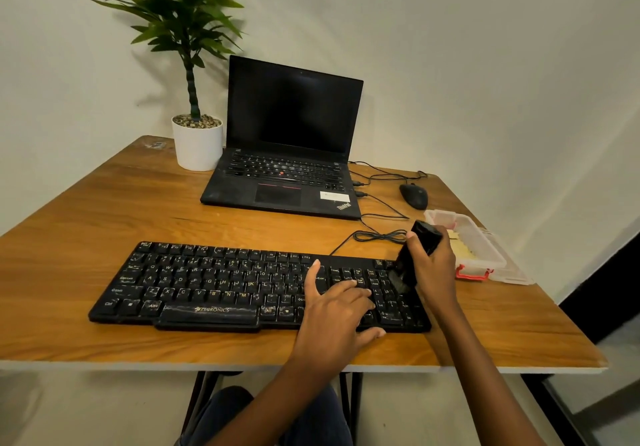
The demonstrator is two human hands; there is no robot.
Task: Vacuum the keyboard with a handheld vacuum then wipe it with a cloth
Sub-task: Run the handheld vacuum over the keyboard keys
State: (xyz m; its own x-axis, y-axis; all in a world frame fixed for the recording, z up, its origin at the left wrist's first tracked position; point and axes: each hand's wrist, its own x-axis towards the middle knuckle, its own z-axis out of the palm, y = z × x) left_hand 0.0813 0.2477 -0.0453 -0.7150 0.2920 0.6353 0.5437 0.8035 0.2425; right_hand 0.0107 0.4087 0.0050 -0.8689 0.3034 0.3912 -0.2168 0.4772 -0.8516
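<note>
A black dusty keyboard point(214, 283) lies across the front of the wooden table point(104, 210). My left hand point(337, 310) rests flat on its right part, fingers spread straight over the keys. My right hand point(434, 265) grips a black handheld vacuum point(414, 255), held tilted with its nozzle down on the number pad at the keyboard's right end. A cloth is not clearly visible.
An open black laptop point(287, 154) stands behind the keyboard, a potted plant point(196, 140) to its left. A black mouse point(414, 196) and loose cables point(381, 236) lie at the right. A clear plastic box point(478, 251) with red latches sits by the right edge.
</note>
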